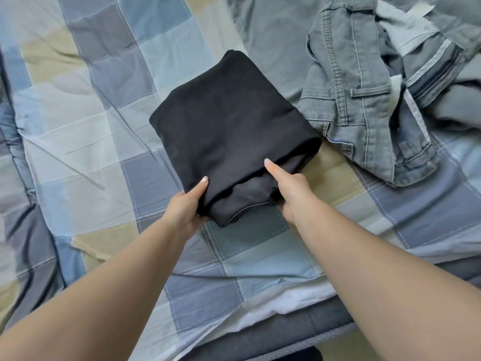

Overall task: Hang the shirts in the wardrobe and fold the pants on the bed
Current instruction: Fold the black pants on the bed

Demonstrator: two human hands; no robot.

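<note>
A folded bundle of black pants (229,131) lies in the middle of the bed. My left hand (186,204) grips its near left corner, thumb on top and fingers hidden beneath. My right hand (289,188) holds the near right edge, thumb lying on the top layer and fingers tucked under the fold. Crumpled grey jeans (369,100) lie unfolded to the right, their edge touching the black bundle.
The bed wears a checked blue, grey and tan cover (91,126), wrinkled at the left. Its near edge, with a white sheet (281,308) and dark mattress side (286,342), runs along the bottom right. More grey fabric (453,105) is piled at far right.
</note>
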